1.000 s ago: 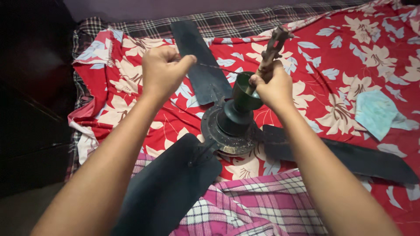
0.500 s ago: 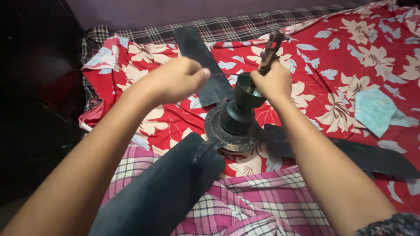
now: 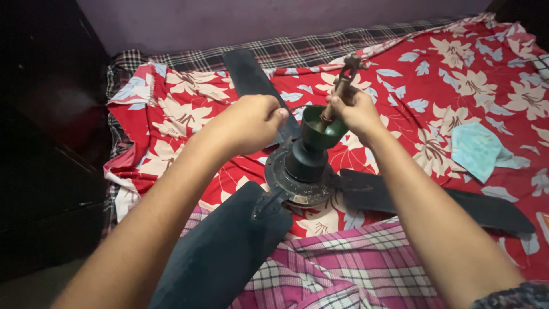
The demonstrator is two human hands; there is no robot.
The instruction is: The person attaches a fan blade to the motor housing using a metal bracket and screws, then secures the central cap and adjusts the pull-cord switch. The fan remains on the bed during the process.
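A dark ceiling fan lies on the bed with its motor hub (image 3: 300,177) facing up. A green cup-shaped cover (image 3: 320,129) sits over the hub, and a rusty down rod (image 3: 345,74) sticks up out of it. My right hand (image 3: 357,111) grips the rod just above the cup. My left hand (image 3: 251,123) is a closed fist beside the cup's left rim, pinching a thin wire that is mostly hidden by my fingers. Three black blades spread out: one far (image 3: 246,77), one near (image 3: 223,252), one to the right (image 3: 457,203).
A red flowered sheet (image 3: 446,86) covers the bed over a dark checked cover (image 3: 297,48). A crumpled teal cloth (image 3: 477,149) lies to the right. Pink checked fabric (image 3: 343,263) is under the near blade. Dark furniture (image 3: 46,143) stands at the left.
My left fist has moved right and down, from well left of the rod to beside the cup. My right hand has stayed on the rod, which tilted slightly. The view shifted a little.
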